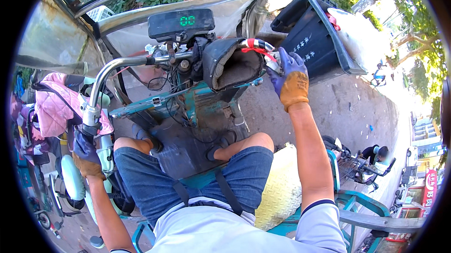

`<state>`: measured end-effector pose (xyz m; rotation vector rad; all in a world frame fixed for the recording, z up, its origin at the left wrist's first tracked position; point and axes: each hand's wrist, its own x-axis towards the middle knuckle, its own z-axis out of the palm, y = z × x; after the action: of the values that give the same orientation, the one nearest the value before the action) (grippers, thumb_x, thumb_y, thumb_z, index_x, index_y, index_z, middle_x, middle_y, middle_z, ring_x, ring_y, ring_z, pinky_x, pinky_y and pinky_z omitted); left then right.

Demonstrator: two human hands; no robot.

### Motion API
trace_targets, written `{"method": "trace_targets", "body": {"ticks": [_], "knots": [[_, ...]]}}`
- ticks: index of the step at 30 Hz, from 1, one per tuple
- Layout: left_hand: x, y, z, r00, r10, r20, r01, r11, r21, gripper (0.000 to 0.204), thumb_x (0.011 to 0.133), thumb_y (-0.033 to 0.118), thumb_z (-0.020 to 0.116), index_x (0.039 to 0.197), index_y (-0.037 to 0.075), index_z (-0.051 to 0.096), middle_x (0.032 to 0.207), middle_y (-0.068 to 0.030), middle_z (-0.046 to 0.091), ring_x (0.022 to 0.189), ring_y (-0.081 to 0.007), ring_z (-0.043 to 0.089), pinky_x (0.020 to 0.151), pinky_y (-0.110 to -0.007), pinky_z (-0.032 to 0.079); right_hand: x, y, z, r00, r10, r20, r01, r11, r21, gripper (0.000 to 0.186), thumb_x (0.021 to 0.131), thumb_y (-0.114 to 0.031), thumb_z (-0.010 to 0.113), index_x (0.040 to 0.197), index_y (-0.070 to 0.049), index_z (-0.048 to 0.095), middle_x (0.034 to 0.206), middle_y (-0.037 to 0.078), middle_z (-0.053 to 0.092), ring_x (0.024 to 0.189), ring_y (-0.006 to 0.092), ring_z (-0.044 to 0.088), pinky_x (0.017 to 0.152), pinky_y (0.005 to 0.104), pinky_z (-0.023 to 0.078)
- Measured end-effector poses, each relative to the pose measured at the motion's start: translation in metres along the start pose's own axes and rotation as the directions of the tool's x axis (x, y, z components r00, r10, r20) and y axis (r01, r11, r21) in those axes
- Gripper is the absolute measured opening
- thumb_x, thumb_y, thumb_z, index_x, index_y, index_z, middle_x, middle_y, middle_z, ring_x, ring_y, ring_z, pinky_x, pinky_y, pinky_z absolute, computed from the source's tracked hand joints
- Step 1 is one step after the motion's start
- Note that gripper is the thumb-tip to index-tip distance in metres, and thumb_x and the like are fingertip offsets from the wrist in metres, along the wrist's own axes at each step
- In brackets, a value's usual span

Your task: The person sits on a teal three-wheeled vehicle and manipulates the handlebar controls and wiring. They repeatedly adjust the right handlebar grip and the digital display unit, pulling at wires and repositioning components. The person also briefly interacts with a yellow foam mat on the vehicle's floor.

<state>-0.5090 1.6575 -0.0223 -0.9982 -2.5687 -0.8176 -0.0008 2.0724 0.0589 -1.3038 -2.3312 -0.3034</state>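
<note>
I sit at the chrome handlebar (109, 75) of a teal three-wheeled vehicle (141, 107). My left hand (87, 156), in a purple and tan glove, is closed round the left handlebar end, low on the left. My right hand (289, 78), gloved alike, is wrapped on the right handlebar end, beside red tape (251, 43). A dark padded hand muff (232, 65) hangs just left of that hand. A display (181, 23) with green digits sits above the bar's middle, among cables and dark cloth.
A black wheeled bin (312, 41) stands ahead-right on the pavement (357, 112). Scooters and a pink quilted cover (56, 107) crowd the left. A crouching person (378, 154) is beside a bike on the right. A clouded plastic windscreen (56, 36) frames the front.
</note>
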Motion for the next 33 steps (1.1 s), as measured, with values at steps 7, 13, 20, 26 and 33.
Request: {"method": "trace_targets", "body": {"ticks": [7, 13, 20, 26, 33], "knots": [[0.0, -0.009, 0.005, 0.988, 0.145, -0.051, -0.139, 0.984, 0.107, 0.048, 0.11, 0.04, 0.048, 0.132, 0.003, 0.069, 0.094, -0.0171, 0.075, 0.074, -0.0283, 0.07, 0.068, -0.043, 0.053, -0.004, -0.022, 0.012, 0.973, 0.152, -0.172, -0.151, 0.988, 0.021, 0.064, 0.088, -0.038, 0.083, 0.141, -0.007, 0.066, 0.12, 0.02, 0.076, 0.128, 0.0411, 0.063, 0.109, 0.049, 0.051], [0.005, 0.013, -0.007, 0.98, -0.13, 0.148, 0.124, 0.991, 0.046, 0.049, 0.111, 0.039, 0.045, 0.132, 0.002, 0.069, 0.11, -0.0228, 0.076, 0.096, -0.0419, 0.073, 0.083, -0.049, 0.054, -0.01, 0.006, 0.007, 0.999, 0.011, -0.035, -0.008, 0.996, 0.094, 0.085, 0.084, -0.027, 0.087, 0.157, -0.004, 0.05, 0.145, 0.021, 0.063, 0.139, 0.0412, 0.055, 0.119, 0.0482, 0.045], [0.004, 0.015, -0.007, 0.995, -0.047, 0.084, 0.038, 0.994, 0.098, 0.051, 0.111, 0.039, 0.045, 0.133, 0.0, 0.069, 0.112, -0.0227, 0.076, 0.096, -0.0394, 0.073, 0.083, -0.047, 0.054, -0.047, 0.036, -0.017, 0.994, 0.096, -0.051, -0.075, 0.942, 0.328, 0.107, 0.077, -0.022, 0.091, 0.166, -0.004, 0.035, 0.163, 0.024, 0.046, 0.149, 0.0432, 0.046, 0.125, 0.0481, 0.039], [0.005, -0.016, 0.007, 0.998, 0.039, -0.04, -0.042, 0.996, -0.074, 0.047, 0.111, 0.042, 0.047, 0.113, 0.002, 0.072, 0.073, -0.008, 0.067, 0.061, -0.019, 0.06, 0.057, -0.037, 0.046, -0.079, 0.07, -0.027, 0.9, 0.267, 0.346, -0.385, 0.858, 0.341, 0.091, 0.079, -0.028, 0.089, 0.156, -0.002, 0.049, 0.151, 0.026, 0.057, 0.141, 0.0425, 0.055, 0.12, 0.0452, 0.043], [0.006, 0.008, 0.01, 1.0, -0.03, 0.004, 0.03, 0.977, -0.209, 0.052, 0.113, 0.046, 0.046, 0.121, 0.003, 0.074, 0.076, -0.0066, 0.065, 0.064, -0.0161, 0.058, 0.055, -0.034, 0.043, -0.054, 0.092, -0.001, 0.776, 0.281, 0.565, -0.515, 0.8, 0.309, 0.041, 0.084, -0.028, 0.079, 0.119, -0.007, 0.076, 0.098, 0.022, 0.078, 0.099, 0.0377, 0.077, 0.087, 0.0454, 0.058]]}}
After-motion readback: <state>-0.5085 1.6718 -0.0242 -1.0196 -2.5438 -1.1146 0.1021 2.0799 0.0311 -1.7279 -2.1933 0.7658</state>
